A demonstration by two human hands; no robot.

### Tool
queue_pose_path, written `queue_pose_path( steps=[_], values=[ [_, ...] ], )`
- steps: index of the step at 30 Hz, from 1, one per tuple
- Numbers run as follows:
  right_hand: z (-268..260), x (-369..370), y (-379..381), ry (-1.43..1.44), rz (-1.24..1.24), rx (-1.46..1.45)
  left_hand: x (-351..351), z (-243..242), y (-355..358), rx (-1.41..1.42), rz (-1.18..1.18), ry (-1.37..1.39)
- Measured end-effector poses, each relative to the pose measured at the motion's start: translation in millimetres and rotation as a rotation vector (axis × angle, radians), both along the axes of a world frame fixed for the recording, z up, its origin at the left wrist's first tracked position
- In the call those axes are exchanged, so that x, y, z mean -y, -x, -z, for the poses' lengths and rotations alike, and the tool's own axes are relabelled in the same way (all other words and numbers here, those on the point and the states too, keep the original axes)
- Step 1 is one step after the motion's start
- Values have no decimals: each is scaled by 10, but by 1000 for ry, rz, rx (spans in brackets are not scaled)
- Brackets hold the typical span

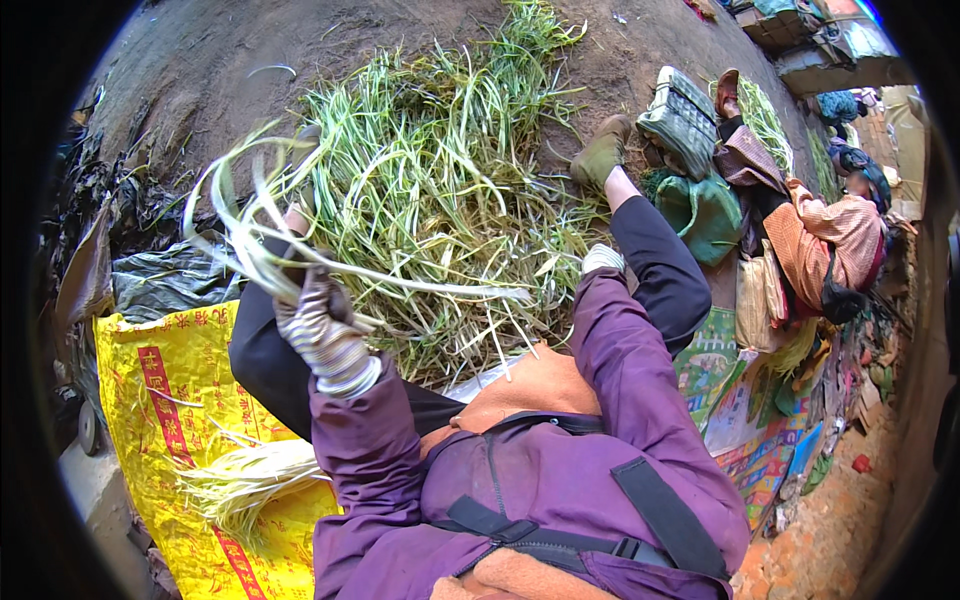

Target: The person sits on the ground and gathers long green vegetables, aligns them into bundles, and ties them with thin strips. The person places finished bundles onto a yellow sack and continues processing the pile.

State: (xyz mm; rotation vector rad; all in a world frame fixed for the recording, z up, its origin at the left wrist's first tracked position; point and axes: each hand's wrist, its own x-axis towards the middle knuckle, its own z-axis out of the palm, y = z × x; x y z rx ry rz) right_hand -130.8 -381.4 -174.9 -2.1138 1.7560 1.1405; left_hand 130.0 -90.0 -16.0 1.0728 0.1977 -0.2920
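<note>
My left hand [322, 326], in a striped knit glove, is raised over my left knee. It grips a small bunch of long pale-green leaves [259, 262], perhaps garlic chives, whose tips arc up and away from me. One long pale stalk reaches rightward across the pile. Between my legs lies a large heap of green and straw-coloured leaves [427, 187]. At the heap's right edge, beside my right knee, is my gloved right hand [602, 259]; its fingers are hidden. To my left, a bundle of pale yellow-white stalks [251, 480] rests on a yellow printed plastic sack [161, 375].
A dark plastic sheet [172, 281] lies beyond the yellow sack. At right are a green sack [701, 214], a folded checked bag [679, 120] and printed sheeting [757, 427]. Another person [825, 225] sits there in an orange checked top, with more leaves nearby.
</note>
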Motion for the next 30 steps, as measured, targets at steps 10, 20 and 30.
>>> queue_pose_path(
  steps=[10, 20, 30],
  values=[
    [-1068, -1111, -960, -407, 39, 1605, 274, 316, 212, -102, 361, -185],
    [-1309, -1497, -977, -321, 520, 1613, 357, 623, 373, -210, 399, -260],
    [-1868, -513, -169, 36, 771, 2086, 340, 1157, 343, 272, 683, -762]
  ],
)
